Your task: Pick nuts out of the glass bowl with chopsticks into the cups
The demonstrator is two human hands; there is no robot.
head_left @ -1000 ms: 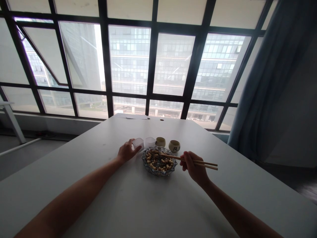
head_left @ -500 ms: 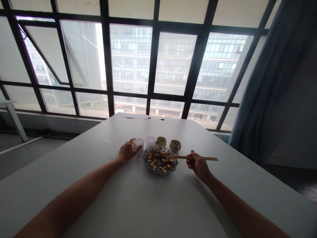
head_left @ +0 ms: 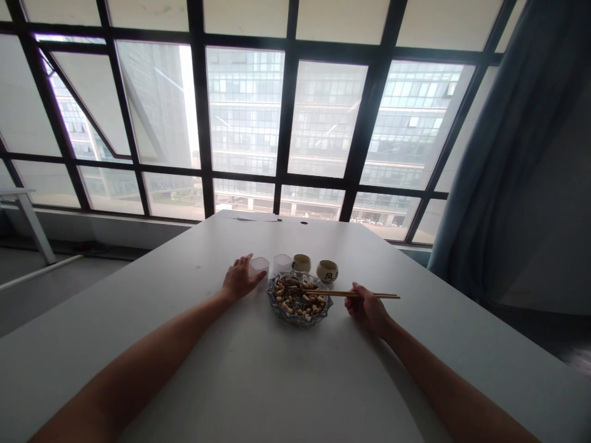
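My left hand [head_left: 239,279] is curled around the near left side of a translucent plastic cup [head_left: 259,266], thumb at its front and fingers behind. A pair of wooden chopsticks [head_left: 339,293] is gripped in my right hand [head_left: 367,307], lying almost level. Their tips reach into a scalloped glass bowl [head_left: 300,320] of unshelled peanuts [head_left: 289,303] mixed with small darker pieces. Whether the tips pinch anything is too small to tell. A second translucent cup [head_left: 282,264] stands just right of the held one, behind the bowl.
Two cream-coloured round cups, one plain-looking [head_left: 301,263] and one with dark lettering [head_left: 327,271], stand behind the bowl. All rest on a white table [head_left: 277,381]. Beyond its far edge are large windows [head_left: 244,111], and a blue curtain [head_left: 498,154] hangs at right.
My right hand has shifted slightly left, and the rear ends of the chopsticks have moved left with it. My left hand stays at the plastic cup.
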